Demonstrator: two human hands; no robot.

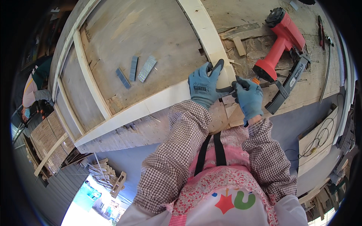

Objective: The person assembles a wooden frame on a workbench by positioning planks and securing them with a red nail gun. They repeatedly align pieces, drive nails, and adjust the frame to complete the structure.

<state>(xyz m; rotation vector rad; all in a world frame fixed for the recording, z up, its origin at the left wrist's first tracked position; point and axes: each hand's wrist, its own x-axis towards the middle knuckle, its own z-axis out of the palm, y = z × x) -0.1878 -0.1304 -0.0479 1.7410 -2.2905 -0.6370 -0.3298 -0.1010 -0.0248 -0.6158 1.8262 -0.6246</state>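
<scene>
My left hand (204,87), in a blue-grey work glove, grips the near right corner of a pale wooden frame (166,94). Its thumb and forefinger spread across the joint of two strips. Just to the right, my right hand (249,97), gloved alike, has its fingers curled together beside that corner; whatever is between them is hidden. A red nail gun (279,47) with a dark magazine (293,77) lies right of my right hand, its orange hose fitting (256,81) next to the glove.
Three strips of staples (147,68) lie inside the frame. A small wood block (239,46) and splintered boards are on the worn table (316,81). Pliers (321,32) and a hose (326,71) lie at the right. Another person (32,88) is at the far left.
</scene>
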